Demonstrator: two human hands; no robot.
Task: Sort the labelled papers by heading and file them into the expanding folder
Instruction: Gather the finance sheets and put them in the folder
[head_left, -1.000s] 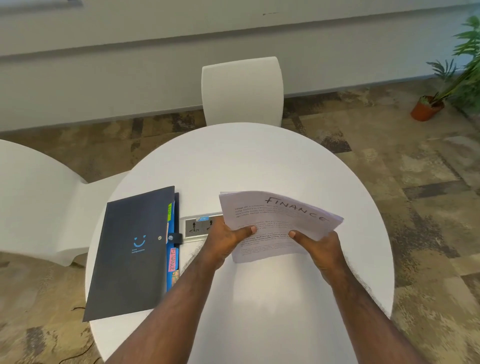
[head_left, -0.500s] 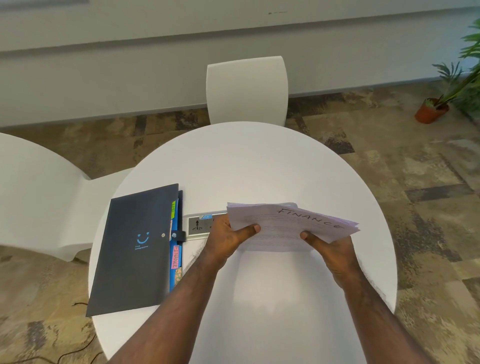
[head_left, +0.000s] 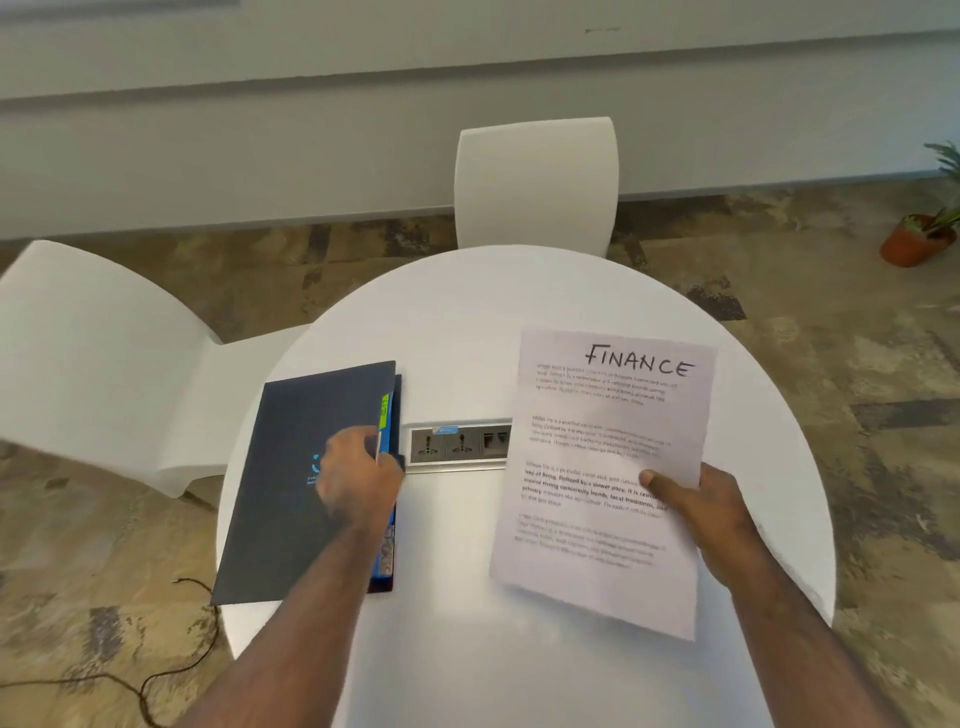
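Papers: the papers (head_left: 602, 467) with FINANCE written on top were held up at the right of the frame, over the round white worktop (head_left: 467, 322).
Right hand: the right hand (head_left: 711, 512) pinched the papers at their right edge, thumb on the front.
Left hand: the left hand (head_left: 358, 480) was curled at the right edge of the folder, by the strap. It was blurry, so I could not tell if it gripped anything.
Folder: the dark expanding folder (head_left: 291, 499) lay closed at the left middle of the frame, with colored tabs poking out on its right side.
How the papers would handle: they looked thin, light and floppy. Holding them at the side edge seemed best.
Folder feel: its cover looked stiff.
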